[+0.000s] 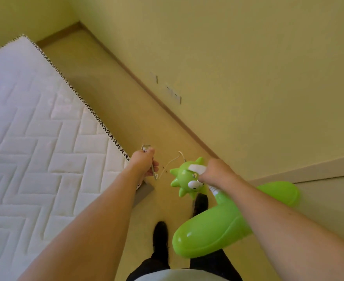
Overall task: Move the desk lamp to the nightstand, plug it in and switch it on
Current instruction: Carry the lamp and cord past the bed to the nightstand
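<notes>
The desk lamp point(213, 230) is a glossy green plastic dinosaur with a spiky head point(184, 178) and a white flexible neck. It hangs in the air above the floor at lower centre-right. My right hand point(213, 172) grips it at the neck, just behind the head. My left hand point(144, 162) is closed around the bundled white cord and plug point(146, 148), a little left of the lamp's head. A thin loop of cord point(172, 161) runs between the two hands. No nightstand is in view.
A bare white quilted mattress point(35, 138) fills the left side. A strip of yellowish floor point(116, 110) runs between it and the wall. Wall sockets point(174, 95) sit low on the right wall above the skirting. My black-shoed feet point(161, 238) stand on the floor.
</notes>
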### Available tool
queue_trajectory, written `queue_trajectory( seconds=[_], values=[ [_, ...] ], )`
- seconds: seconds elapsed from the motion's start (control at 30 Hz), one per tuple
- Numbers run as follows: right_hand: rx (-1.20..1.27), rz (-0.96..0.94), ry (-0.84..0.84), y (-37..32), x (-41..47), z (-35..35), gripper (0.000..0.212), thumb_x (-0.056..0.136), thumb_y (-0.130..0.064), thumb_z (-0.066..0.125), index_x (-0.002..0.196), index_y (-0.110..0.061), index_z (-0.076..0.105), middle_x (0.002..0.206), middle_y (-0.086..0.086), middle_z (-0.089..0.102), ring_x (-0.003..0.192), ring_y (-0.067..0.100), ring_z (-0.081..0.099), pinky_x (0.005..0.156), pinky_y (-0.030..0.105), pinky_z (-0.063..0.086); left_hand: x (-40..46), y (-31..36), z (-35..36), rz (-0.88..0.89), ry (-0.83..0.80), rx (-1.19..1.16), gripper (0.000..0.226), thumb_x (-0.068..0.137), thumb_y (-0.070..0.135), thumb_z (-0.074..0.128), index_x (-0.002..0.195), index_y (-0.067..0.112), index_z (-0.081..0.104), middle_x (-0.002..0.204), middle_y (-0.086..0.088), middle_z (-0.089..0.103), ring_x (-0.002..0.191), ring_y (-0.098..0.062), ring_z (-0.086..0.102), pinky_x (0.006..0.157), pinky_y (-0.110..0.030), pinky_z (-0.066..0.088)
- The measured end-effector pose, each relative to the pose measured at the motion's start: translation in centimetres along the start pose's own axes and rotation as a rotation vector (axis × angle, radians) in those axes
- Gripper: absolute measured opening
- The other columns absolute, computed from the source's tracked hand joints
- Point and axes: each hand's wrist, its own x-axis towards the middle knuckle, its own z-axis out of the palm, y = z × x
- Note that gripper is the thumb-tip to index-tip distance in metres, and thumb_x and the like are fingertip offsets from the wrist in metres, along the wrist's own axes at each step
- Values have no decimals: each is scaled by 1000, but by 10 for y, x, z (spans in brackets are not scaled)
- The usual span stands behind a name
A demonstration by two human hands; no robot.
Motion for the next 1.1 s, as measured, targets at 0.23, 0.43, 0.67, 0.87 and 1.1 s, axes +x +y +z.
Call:
queue_trajectory(
  seconds=[0.23,0.43,0.67,0.87,1.1],
  values=[
    [-126,-180,-33,-43,85,-77,30,75,-28,69,97,-9,63,99,11,67,78,25,58,61,24,41,46,58,5,-45,135,-138,29,96,36,44,86,10,51,71,-8,62,59,-21,62,57,-31,53],
    [-237,-247,-60,-102,136,-117,20,73,-26,69,75,-16,51,74,2,55,68,23,53,46,23,32,84,88,-7,-46,266,-257,31,95,36,45,100,7,56,73,-9,64,58,-20,62,65,-36,56],
    [-302,-269,-74,-190,192,-157,40,75,-30,68,108,-8,62,107,10,67,93,27,64,64,26,41,152,145,-57,-60,298,-338,28,96,34,44,98,7,52,70,-9,62,57,-21,61,71,-41,56],
    [-295,-326,-71,-273,243,-193,43,74,-34,70,107,-8,60,106,12,66,93,28,64,64,28,42,212,211,-102,-34,329,-363,27,96,35,45,97,9,53,66,-7,62,54,-20,61,60,-33,54],
    [-292,-380,-115,-371,316,-234,40,70,-32,72,100,-8,61,91,8,61,76,24,54,60,27,39,278,274,-152,-81,387,-377,28,96,35,44,97,8,52,68,-8,63,53,-19,62,51,-27,50]
  ],
)
